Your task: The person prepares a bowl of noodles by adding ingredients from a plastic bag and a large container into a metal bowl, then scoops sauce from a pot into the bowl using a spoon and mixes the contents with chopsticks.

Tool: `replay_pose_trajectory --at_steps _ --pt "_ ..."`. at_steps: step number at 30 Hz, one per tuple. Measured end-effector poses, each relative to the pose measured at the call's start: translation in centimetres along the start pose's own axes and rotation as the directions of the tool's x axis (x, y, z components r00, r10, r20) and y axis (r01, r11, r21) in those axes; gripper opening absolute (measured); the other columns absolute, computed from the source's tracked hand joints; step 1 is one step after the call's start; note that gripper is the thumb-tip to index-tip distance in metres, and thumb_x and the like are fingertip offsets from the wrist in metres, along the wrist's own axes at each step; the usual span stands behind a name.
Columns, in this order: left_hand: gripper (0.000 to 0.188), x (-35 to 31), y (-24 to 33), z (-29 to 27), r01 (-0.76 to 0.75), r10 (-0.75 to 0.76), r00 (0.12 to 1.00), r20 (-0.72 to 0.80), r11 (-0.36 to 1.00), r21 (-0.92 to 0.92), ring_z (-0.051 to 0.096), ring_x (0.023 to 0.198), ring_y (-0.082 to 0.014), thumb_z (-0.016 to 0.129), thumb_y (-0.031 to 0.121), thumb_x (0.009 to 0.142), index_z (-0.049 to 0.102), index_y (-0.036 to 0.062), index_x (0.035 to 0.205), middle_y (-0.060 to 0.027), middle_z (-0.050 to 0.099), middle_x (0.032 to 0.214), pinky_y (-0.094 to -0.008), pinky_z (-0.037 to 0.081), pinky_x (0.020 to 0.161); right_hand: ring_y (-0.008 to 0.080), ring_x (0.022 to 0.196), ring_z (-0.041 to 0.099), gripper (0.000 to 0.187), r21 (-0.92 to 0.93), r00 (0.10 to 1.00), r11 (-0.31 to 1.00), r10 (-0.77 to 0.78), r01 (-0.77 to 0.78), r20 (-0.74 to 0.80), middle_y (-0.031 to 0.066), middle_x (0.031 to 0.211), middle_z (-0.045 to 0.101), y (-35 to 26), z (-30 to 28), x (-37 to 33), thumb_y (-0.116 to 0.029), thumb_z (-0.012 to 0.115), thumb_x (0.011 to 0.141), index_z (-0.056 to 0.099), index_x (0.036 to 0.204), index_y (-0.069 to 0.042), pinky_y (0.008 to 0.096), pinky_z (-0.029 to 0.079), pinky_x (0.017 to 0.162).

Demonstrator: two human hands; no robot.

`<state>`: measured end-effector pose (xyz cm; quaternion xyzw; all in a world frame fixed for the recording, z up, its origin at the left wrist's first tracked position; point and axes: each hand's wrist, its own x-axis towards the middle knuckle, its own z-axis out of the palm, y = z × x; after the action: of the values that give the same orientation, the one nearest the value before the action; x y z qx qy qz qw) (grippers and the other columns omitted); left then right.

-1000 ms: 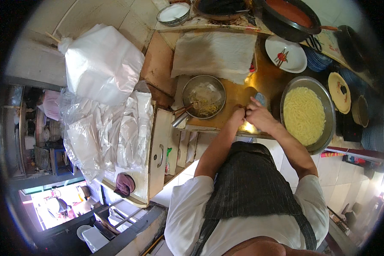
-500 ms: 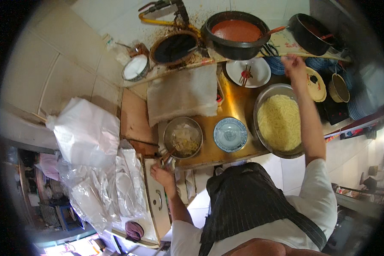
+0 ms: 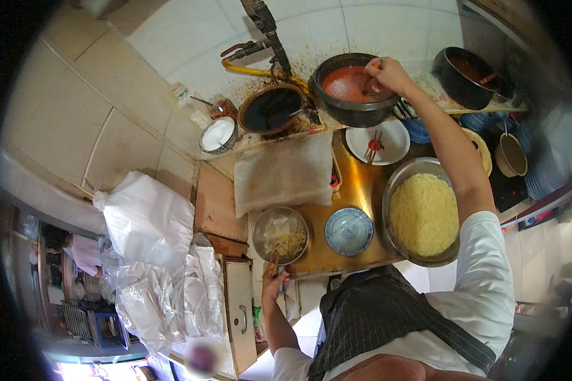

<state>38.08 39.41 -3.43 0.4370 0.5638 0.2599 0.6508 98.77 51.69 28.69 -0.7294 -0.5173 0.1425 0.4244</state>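
Utensil point(image 3: 379, 62) with an orange handle end is pinched in the curled fingers of the right hand point(image 3: 389, 76), its tip standing out above the knuckles. Its lower part reaches down beside the palm, over red sauce point(image 3: 343, 84) in a black pot point(image 3: 358, 115) on the shelf; how deep it sits is not clear. The right hand is over the pot's right side.

Well apart, the left hand point(image 3: 272, 287) is at the near edge of a metal pan point(image 3: 258, 239), fingers bent beside wooden chopsticks point(image 3: 274, 259) that lean into the pan; whether they close on the sticks, a handle or both, I cannot tell. Noodles point(image 3: 292, 244) and something whitish lie in the pan.

Right of it on the counter point(image 3: 364, 190) stands a blue-patterned bowl point(image 3: 349, 232), then a steel basin point(image 3: 388, 209) of pale yellow strips point(image 3: 424, 216). A white dish point(image 3: 394, 140) sits just below the black pot.
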Motion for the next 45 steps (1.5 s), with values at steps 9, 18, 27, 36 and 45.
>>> replay_pose_trajectory --at_steps 9,18,27,36,45 --pt "0.034 -0.1 -1.2 1.9 0.15 -0.074 0.978 0.193 0.897 -0.416 0.055 0.062 -0.0175 0.058 0.019 0.089 0.047 0.0012 0.116 -0.0143 0.064 0.089 -0.0266 0.044 0.052 0.0351 0.066 0.059 0.017 -0.4 0.886 0.807 -0.463 0.434 0.026 0.0195 0.071 0.061 1.9 -0.3 2.2 -0.015 0.055 0.079 0.063 0.082 -0.001 0.0412 0.047 0.063" --pt "0.026 -0.4 -0.2 3.8 0.112 -0.09 0.992 0.085 0.943 -0.314 0.055 0.059 -0.0163 0.06 0.013 0.086 0.051 0.0015 0.108 -0.0108 0.063 0.081 -0.0267 0.044 0.05 0.0344 0.06 0.057 0.015 -0.335 0.828 0.779 -0.391 0.53 0.402 0.0202 0.066 0.059 -2.5 -4.1 -1.0 -0.013 0.054 0.073 0.063 0.073 -0.001 0.0391 0.047 0.06" --pt "0.027 0.8 -0.3 5.1 0.115 -0.101 0.993 0.057 0.936 -0.333 0.054 0.056 -0.0158 0.063 0.007 0.082 0.05 0.0008 0.104 -0.0103 0.061 0.077 -0.0257 0.043 0.045 0.0372 0.06 0.059 0.029 -0.396 0.905 0.813 -0.387 0.426 0.18 0.0238 0.061 0.057 -2.2 -1.5 2.2 -0.024 0.051 0.078 0.063 0.073 0.002 0.0434 0.048 0.064" --pt "0.023 0.4 -0.5 5.3 0.119 -0.113 0.993 0.039 0.924 -0.363 0.055 0.056 -0.0162 0.063 0.003 0.079 0.054 -0.0002 0.1 -0.009 0.06 0.073 -0.0258 0.043 0.046 0.0225 0.048 0.06 0.025 0.341 0.991 0.931 0.119 -0.133 0.062 0.016 0.062 0.059 -3.3 1.1 4.1 -0.012 0.047 0.084 0.06 0.07 0.004 0.0315 0.049 0.042" --pt "0.013 0.9 0.8 6.9 0.185 -0.183 0.982 0.037 0.931 -0.314 0.056 0.055 -0.0139 0.064 0.009 0.08 0.062 0.0006 0.089 -0.0076 0.061 0.072 -0.0236 0.046 0.05 0.0213 0.05 0.054 0.025 0.798 0.929 0.589 0.355 -0.132 -0.109 0.0164 0.064 0.056 -0.2 2.6 5.7 -0.008 0.042 0.09 0.053 0.074 0.008 0.03 0.044 0.041"
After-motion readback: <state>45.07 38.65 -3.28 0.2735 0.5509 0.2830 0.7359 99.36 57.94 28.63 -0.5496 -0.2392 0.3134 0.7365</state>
